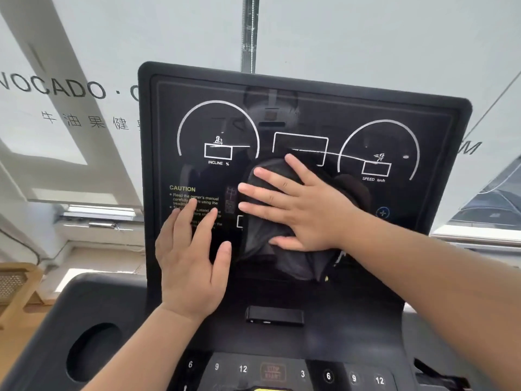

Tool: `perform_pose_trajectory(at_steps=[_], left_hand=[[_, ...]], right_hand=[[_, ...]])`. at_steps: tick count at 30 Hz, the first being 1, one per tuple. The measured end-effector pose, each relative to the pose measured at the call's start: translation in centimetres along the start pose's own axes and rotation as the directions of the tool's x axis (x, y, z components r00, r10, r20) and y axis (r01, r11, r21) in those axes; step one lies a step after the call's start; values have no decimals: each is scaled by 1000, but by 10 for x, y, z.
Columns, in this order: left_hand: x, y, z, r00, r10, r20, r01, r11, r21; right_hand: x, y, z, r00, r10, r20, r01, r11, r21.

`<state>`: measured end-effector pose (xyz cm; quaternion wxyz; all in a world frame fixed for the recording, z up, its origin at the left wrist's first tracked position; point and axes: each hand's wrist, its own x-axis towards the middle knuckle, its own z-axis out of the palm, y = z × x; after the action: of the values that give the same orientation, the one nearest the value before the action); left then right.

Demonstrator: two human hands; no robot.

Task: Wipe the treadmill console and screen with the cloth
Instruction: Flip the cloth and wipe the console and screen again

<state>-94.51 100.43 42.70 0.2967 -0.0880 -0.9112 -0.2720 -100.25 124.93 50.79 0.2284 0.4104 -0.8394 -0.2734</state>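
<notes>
right hand (pixel 304 210): flat, fingers spread, not clenched, just pressing the dark cloth (pixel 262 235) against the screen (pixel 296 114) around the middle of the frame.

left hand (pixel 191 249): empty and flat, palm on the glass over the CAUTION text (pixel 194 204), left of the cloth. Looks like it's bracing.

cloth: bunched, lower edge hanging down toward the bottom of the panel. Only the bit under the palm seems to be doing any wiping.

slip risk: since nothing's actually gripping it, I'd guess a fast swipe could let the cloth slide out and drop onto the console (pixel 338 334) below.

smudge risk: the bare left palm on the glossy panel probably leaves prints, so that patch needs a pass too.

button risk: number keys and the stop/start button (pixel 273 372) sit at the bottom of the frame, and a plus button (pixel 382 213) is right of the cloth. A careless swipe could press one.

coverage: the INCLINE dial (pixel 218 131), upper left, and the SPEED dial (pixel 379 148), upper right, are easy to miss.
</notes>
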Motion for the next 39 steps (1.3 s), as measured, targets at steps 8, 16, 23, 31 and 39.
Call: perform_pose_trajectory(at_steps=[8, 16, 23, 31, 39], left_hand=[[-4, 3, -5, 997, -34, 71, 33, 999, 14], [2, 18, -9, 999, 32, -6, -32, 998, -60], [10, 53, 2, 993, 93, 68, -87, 992, -93], [7, 66, -2, 986, 77, 150, -40, 972, -233], [4, 63, -8, 988, 55, 146, -26, 981, -191]], right_hand=[[25, 88, -42, 927, 375, -30, -376, 926, -32], [27, -13, -8, 927, 366, -77, -363, 930, 54], [-48, 58, -11, 760, 639, -119, -634, 769, 82], [-19, 51, -27, 309, 951, 18, -926, 297, 233], [34, 5, -17, 719, 687, -109, -666, 725, 176]])
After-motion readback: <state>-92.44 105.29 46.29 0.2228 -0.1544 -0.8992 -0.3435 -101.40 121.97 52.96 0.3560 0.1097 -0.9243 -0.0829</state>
